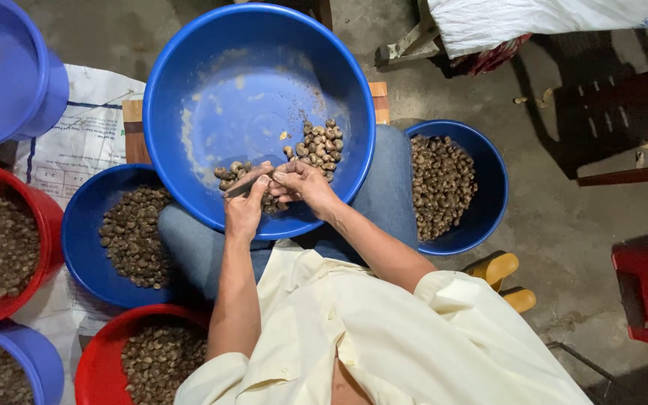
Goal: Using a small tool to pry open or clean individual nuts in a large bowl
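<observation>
The person's cream shirt (384,337) fills the six o'clock edge. Just beyond, both hands meet over the near rim of a big blue basin (211,82) on the lap. The left hand (245,210) closes on a thin dark tool, mostly hidden, its long axis running nine to three. The right hand (305,187) pinches a nut too small to make out. Loose nuts (316,142) lie at twelve o'clock of the hands. Nut-filled bowls sit at nine (84,225) and three (489,187).
</observation>
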